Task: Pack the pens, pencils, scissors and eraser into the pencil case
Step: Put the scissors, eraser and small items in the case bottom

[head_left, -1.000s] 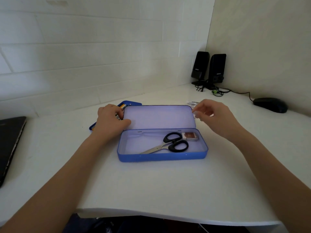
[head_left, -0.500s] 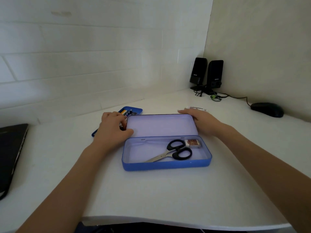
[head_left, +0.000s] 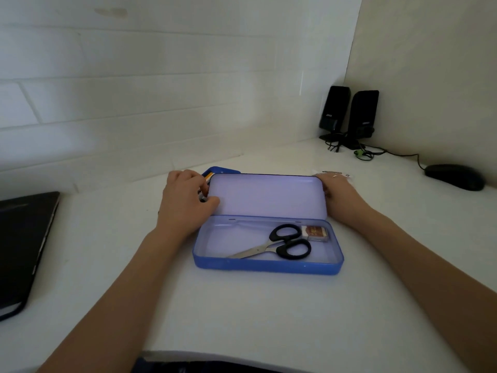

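The blue pencil case lies open in the middle of the white table, its lid tipped back. Inside lie black-handled scissors and, at the right end, a small eraser. My left hand grips the lid's left edge, thumb on its inner face and fingers curled behind. My right hand holds the lid's right edge, its fingertips hidden behind it. Behind the lid's left corner a blue tray shows an orange pencil end; the rest is hidden.
A dark laptop lies at the left edge of the table. Two black speakers with cables stand in the back right corner, and a black mouse lies near the right wall. A small clear packet lies behind my right hand.
My right hand came down from above the packet onto the lid's right edge. My left hand stayed at the lid's left edge. The view shifted slightly downward.
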Demonstrator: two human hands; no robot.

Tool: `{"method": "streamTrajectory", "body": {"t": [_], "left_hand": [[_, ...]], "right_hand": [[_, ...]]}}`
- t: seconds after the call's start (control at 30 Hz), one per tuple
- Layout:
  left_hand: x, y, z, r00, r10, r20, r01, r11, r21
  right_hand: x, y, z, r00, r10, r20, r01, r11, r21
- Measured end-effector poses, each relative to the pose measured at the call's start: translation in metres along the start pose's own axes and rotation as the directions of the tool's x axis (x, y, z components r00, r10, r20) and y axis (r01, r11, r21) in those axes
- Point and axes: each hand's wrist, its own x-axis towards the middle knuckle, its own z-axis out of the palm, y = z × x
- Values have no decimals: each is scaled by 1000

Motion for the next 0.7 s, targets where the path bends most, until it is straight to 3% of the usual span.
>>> {"method": "streamTrajectory", "body": {"t": [0.13,0.2,0.3,0.4,0.6,0.7], "left_hand": [[-2,4,0,999,-31,-21,32,999,8],[-3,5,0,999,-43,-24,43,999,8],[-3,6,0,998,-60,-10,60,998,9],[-3,7,-1,997,-76,10,76,997,9],[-4,7,-2,996,-85,18,85,996,2],[-3,8,-1,996,-82,20,82,997,4]], "right_hand": [[-7,-13,-18,974,174,-147,-147,972,181],[-9,-29,-35,936,286,-207,-197,910,366],[-24,-63,-66,961,277,-15,-224,805,549],[-47,-96,-78,958,157,239,-260,828,497],[-73,-101,-58,954,121,275,-190,952,239],[-76,-97,-61,942,71,327,-150,963,223]]}}
